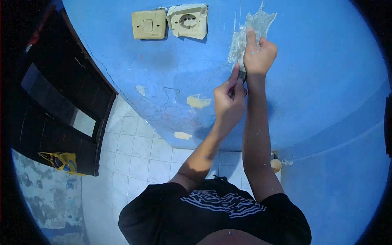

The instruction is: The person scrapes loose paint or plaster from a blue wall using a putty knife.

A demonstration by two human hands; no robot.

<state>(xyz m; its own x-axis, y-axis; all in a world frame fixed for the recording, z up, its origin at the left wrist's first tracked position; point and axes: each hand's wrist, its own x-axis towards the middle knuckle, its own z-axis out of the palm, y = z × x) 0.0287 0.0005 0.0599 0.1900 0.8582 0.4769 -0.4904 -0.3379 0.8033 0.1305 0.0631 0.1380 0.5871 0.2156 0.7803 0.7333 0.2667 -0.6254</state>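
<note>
My left hand (229, 98) is closed around the dark handle of a scraper (242, 76), below the bare patch on the blue wall (326, 61). The tool's thin blade points upward along the wall. My right hand (260, 55) lies higher, over the grey-white bare patch (261, 22), with its thumb pointing up and its fingers curled. Whether the right fingers grip the blade or only press on it is hidden. Small paint specks dot the right hand.
A light switch (148, 25) and a wall socket (188, 21) sit at the upper left. Dark doors (57, 94) stand at the left, with a yellow bag (65, 161) near them. White floor tiles (139, 155) lie below; a round beige object (276, 165) is beside my right arm.
</note>
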